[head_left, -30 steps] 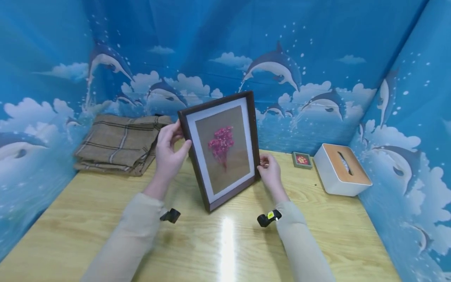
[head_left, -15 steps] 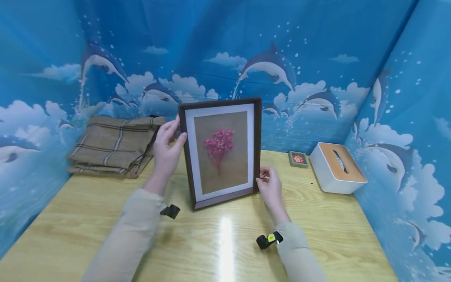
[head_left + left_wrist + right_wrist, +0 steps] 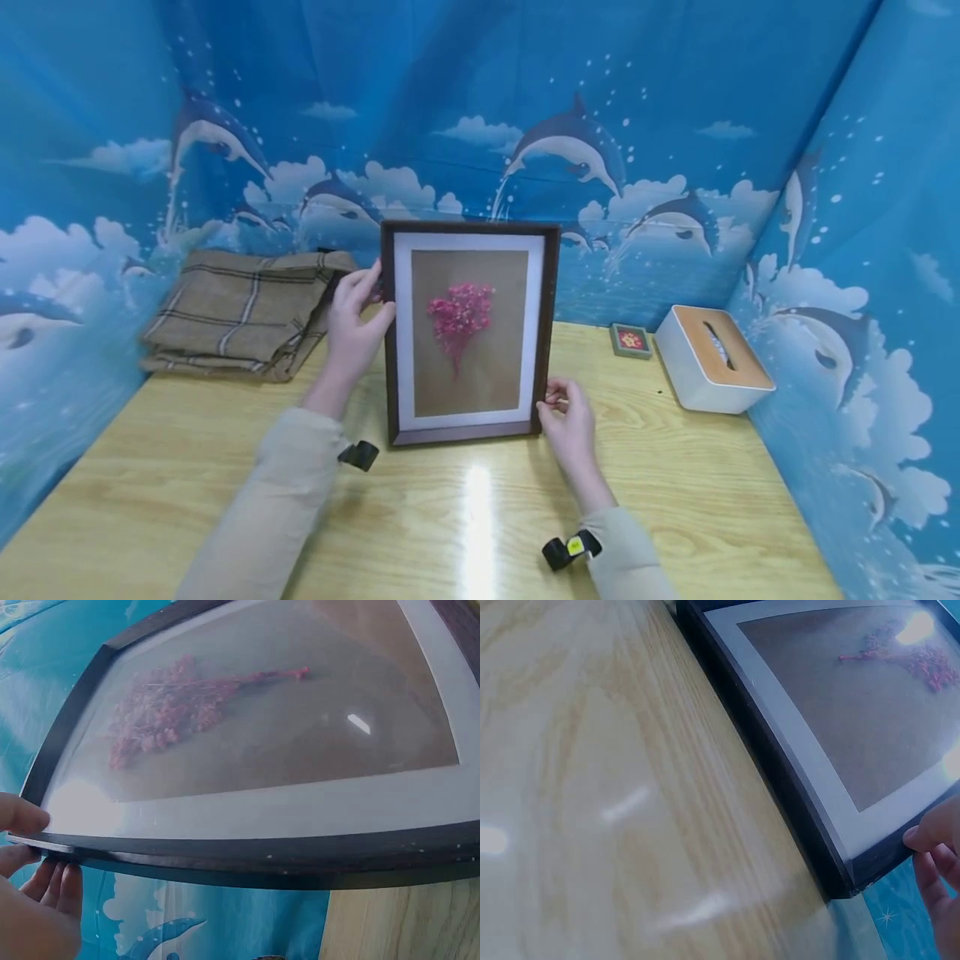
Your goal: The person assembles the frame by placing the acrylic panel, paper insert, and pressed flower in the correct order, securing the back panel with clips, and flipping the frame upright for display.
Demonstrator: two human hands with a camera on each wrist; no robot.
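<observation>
A dark brown picture frame [image 3: 468, 333] with a white mat and pink dried flowers stands nearly upright in the middle of the table, facing me. My left hand [image 3: 352, 325] grips its left side near the upper corner, thumb on the front edge and fingers behind, as the left wrist view shows at the frame's edge [image 3: 225, 855]. Low on the right side, my right hand [image 3: 567, 425] pinches the edge between thumb and fingers close to the bottom corner. In the right wrist view the frame's bottom edge [image 3: 769, 765] lies along the wooden tabletop.
A folded brown plaid cloth [image 3: 240, 312] lies at the back left of the table [image 3: 420, 517]. At the back right are a small green-framed picture [image 3: 631, 341] and a white tissue box [image 3: 712, 358] with a wooden lid. Blue dolphin-print curtains [image 3: 420, 100] enclose the back and sides.
The picture frame has turned from a tilted, angled pose to nearly straight and facing me, its top right corner coming down. My right hand has moved lower and nearer; both hands keep their hold.
</observation>
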